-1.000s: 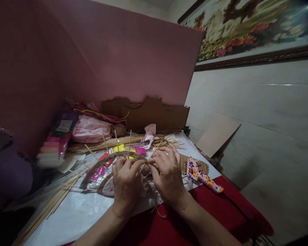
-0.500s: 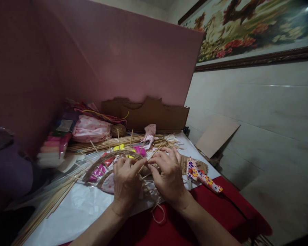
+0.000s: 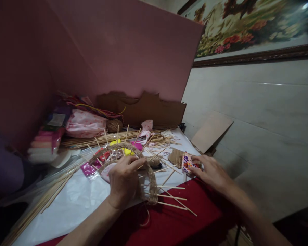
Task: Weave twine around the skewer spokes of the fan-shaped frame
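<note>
My left hand grips a half-woven round piece made of thin wooden sticks with brown twine wound between them. Bare stick ends fan out from it toward the right. My right hand has reached to the right and its fingers close around a flower-patterned tool lying at the edge of the white sheet. A small piece of cardboard lies just beside the tool.
A bundle of long sticks, a twine ball, a pink dotted bag and a stack of coloured foam sit at the back. A cut cardboard strip leans on the pink board. Red cloth covers the near table edge.
My right hand left the woven piece and moved right onto the flower-patterned tool. My left hand turned the woven piece, so its loose sticks now point right.
</note>
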`<state>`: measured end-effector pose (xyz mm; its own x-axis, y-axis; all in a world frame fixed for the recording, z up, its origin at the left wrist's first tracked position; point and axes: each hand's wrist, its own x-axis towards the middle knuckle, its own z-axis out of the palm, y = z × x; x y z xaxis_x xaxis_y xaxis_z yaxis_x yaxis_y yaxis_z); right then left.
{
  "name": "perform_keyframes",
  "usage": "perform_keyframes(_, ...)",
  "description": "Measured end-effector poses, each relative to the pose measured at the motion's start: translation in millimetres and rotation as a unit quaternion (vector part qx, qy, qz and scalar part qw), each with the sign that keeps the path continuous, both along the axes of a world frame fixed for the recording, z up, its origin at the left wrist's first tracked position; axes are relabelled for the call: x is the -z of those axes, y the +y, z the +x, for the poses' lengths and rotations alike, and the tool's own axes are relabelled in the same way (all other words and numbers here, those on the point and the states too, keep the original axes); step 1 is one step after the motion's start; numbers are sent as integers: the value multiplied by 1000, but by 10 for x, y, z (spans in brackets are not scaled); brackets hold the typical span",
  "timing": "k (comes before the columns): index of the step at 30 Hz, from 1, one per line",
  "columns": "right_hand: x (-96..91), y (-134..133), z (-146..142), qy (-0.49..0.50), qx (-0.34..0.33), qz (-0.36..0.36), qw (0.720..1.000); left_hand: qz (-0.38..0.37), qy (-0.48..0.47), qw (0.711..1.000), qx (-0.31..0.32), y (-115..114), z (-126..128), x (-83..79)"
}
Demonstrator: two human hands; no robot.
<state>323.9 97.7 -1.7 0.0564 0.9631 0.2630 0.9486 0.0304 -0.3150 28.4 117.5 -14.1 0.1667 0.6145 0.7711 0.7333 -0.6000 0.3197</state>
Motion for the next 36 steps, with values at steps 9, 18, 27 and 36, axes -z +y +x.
perform_keyframes(9,191,36,224,40,-149,-50,987,-34,-64,995,62,54,-38,61)
perform_keyframes(18,63,-95,170,98,-40,134,985,-35,-97,991,82,69,-53,70)
perform_keyframes(27,-161,-223,-56,424,-6,34,905,-41,-95,991,80,66,-50,58)
perform_keyframes(36,-494,-518,-633,464,-123,-150,864,-15,-74,995,71,47,-19,31)
